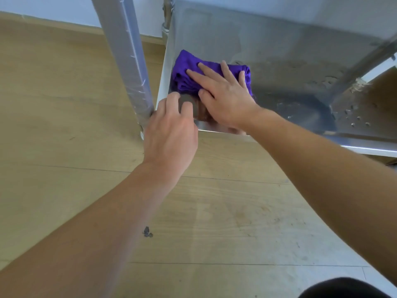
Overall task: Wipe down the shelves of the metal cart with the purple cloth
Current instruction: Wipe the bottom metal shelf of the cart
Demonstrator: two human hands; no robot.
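Observation:
The purple cloth [185, 61] lies bunched in the near left corner of the metal cart's low shelf [290, 72]. My right hand [223, 93] lies flat on top of the cloth with its fingers spread and straight, pressing it onto the steel. My left hand [171, 134] is at the shelf's front left corner, its fingers curled over the raised rim beside the cart leg. A dull reflection of the fingers shows in the metal just behind them.
A plastic-wrapped cart leg [126, 54] rises at the left of the shelf, a second one [167, 18] stands at the back, and a slanted one [365, 65] crosses on the right. Droplets [354, 117] dot the shelf's right part. Wooden floor [64, 104] surrounds the cart.

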